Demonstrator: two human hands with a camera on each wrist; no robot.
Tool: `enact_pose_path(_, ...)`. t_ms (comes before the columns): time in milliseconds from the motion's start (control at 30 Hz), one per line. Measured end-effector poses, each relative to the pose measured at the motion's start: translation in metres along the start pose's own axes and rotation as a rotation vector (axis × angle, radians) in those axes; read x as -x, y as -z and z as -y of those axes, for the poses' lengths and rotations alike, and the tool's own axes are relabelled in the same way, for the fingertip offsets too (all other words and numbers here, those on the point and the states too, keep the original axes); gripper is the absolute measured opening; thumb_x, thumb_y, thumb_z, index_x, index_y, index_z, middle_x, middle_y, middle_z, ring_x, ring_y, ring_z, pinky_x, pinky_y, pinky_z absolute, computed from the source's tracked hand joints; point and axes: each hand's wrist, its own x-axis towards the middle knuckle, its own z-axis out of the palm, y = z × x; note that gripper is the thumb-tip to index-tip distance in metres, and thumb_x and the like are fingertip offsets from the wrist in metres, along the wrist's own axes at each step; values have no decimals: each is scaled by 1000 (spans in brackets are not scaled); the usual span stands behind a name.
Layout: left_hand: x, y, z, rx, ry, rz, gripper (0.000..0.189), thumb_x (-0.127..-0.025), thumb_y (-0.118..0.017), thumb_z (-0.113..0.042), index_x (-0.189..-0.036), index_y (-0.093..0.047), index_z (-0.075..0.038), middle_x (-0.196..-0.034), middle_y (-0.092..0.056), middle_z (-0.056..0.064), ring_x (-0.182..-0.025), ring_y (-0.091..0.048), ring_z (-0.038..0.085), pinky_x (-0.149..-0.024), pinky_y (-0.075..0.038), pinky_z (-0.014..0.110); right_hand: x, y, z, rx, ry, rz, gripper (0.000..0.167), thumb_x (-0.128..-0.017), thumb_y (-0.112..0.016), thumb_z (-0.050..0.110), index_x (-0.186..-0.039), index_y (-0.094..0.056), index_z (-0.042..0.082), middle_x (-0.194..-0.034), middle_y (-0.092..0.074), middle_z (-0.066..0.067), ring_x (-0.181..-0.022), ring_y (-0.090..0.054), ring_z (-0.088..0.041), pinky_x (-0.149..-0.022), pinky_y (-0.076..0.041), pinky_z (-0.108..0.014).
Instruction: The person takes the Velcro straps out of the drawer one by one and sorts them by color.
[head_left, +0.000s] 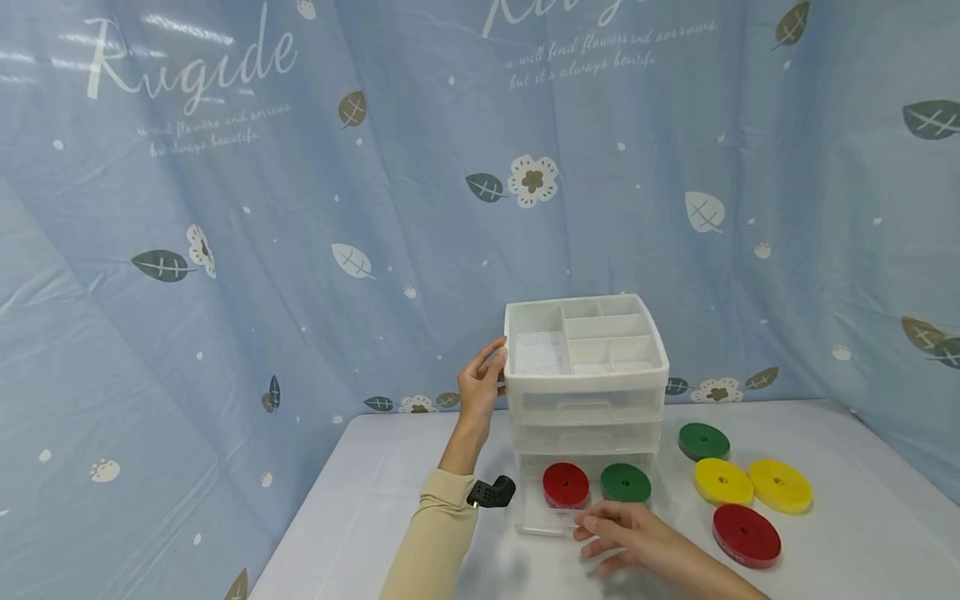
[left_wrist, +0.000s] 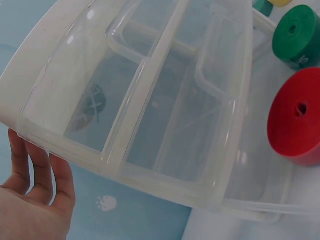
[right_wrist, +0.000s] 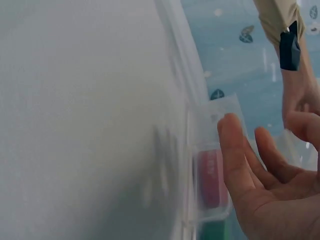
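A white plastic drawer unit with clear drawers stands on the table. Its bottom drawer is pulled out, with a red roll of tape and a green roll of tape lying side by side inside. My left hand rests its fingers against the unit's left side, near the top; the left wrist view shows those fingers extended along the wall. At the front of the bottom drawer is my right hand, its fingers loosely bent and gripping nothing. Whether its fingertips touch the drawer front, I cannot tell.
Right of the unit lie another green roll, two yellow rolls and another red roll. The unit's top is a divided tray. A blue patterned curtain hangs behind the white table.
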Motion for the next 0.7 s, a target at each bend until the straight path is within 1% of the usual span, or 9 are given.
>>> enact_pose_path(233,-1,1,1,1,-3,11,39,-93,-66,-44,-129,-65,-29,-83,-63,-5,-76,-62,9,-66,-54,27,-1,9,15,59,93,32,47,-100,-58,31,-125,-57,-9,-114,-69,-21,-95,-71,-28,-80,-61,-41)
enact_pose_path(367,-2,1,1,-3,-9,17,39,-93,-65,-45,-128,-66,-29,-82,-62,-5,-77,-63,9,-67,-55,27,-2,16,26,93,154,44,45,-100,-58,28,-124,-57,-9,-114,-69,-21,-97,-70,-33,-79,-61,-39)
enact_pose_path(500,-3,2,1,2,1,20,42,-93,-65,-44,-131,-64,-27,-84,-62,-5,-77,-63,8,-67,-55,27,-5,25,33,154,220,46,43,-101,-57,25,-126,-56,-11,-114,-68,-22,-98,-69,-34,-78,-61,-37)
enact_pose_path(600,-4,2,1,5,16,23,42,-94,-64,-42,-133,-63,-25,-85,-62,-5,-77,-63,7,-68,-54,28,-7,32,35,181,238,37,44,-101,-57,24,-127,-55,-11,-116,-67,-24,-98,-69,-33,-78,-61,-37)
enact_pose_path(700,-3,3,-1,8,29,33,40,-96,-63,-38,-134,-62,-24,-86,-62,-4,-77,-63,6,-72,-55,32,-11,37,35,189,219,15,45,-100,-58,25,-128,-55,-10,-116,-68,-23,-98,-69,-31,-78,-61,-38)
